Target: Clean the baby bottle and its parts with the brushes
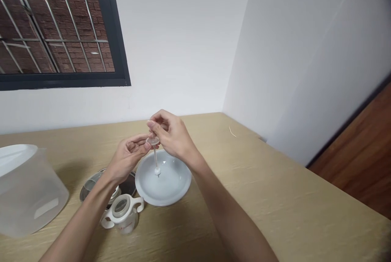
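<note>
Fingers of the left hand (pixel 126 158), in the head view, grasp the clear disc (pixel 153 142) around a drinking straw (pixel 155 157), while those of the right hand (pixel 174 134) pinch something thin at its upper end. The straw hangs nearly upright over a white bowl (pixel 177 180); whether its white tip (pixel 157 171) touches the bowl cannot be told. On the surface (pixel 259 197), a two-handled cup (pixel 126 224) and metal tray (pixel 130 184) sit just beside the bowl, a translucent plastic bin (pixel 33 201) farther left.

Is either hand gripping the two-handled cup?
No, the left hand and right hand hold a straw piece, while the cup stands on the table.
</note>
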Action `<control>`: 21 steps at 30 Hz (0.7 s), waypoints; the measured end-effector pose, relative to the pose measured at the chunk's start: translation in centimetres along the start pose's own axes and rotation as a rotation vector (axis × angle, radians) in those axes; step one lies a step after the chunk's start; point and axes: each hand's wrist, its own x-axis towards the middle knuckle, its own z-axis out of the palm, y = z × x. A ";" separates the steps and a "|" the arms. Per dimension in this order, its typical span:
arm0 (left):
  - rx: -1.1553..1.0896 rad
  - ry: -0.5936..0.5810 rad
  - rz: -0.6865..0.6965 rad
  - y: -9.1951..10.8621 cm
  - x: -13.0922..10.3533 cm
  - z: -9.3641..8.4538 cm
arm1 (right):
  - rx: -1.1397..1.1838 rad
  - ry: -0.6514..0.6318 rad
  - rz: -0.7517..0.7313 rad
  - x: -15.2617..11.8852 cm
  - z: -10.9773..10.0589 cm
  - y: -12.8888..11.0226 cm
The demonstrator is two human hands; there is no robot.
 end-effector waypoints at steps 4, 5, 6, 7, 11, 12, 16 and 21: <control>-0.111 0.008 -0.026 0.2 0.0 0.3 | -0.029 -0.015 -0.022 0.0 0.0 0.0; -0.131 0.003 -0.035 0.2 0.1 0.3 | -0.034 -0.022 -0.021 0.0 0.0 -0.1; -0.140 -0.003 -0.043 0.2 0.1 0.3 | -0.036 -0.027 -0.015 0.0 -0.1 -0.2; -0.135 -0.010 -0.049 0.2 0.1 0.2 | -0.035 -0.028 -0.006 -0.1 -0.2 -0.3; -0.016 -0.048 -0.046 -0.1 0.0 -0.1 | -0.020 0.013 0.004 -0.2 -0.5 -0.8; 0.023 -0.068 -0.036 -0.1 0.0 -0.1 | -0.023 0.023 -0.004 -0.2 -0.6 -0.9; 0.143 -0.147 -0.020 0.1 -0.3 -0.1 | -0.048 0.079 -0.083 -0.3 -0.6 -1.3; 0.218 -0.157 -0.014 1.3 -0.8 0.8 | 0.010 0.244 -0.171 -0.5 -0.6 -2.1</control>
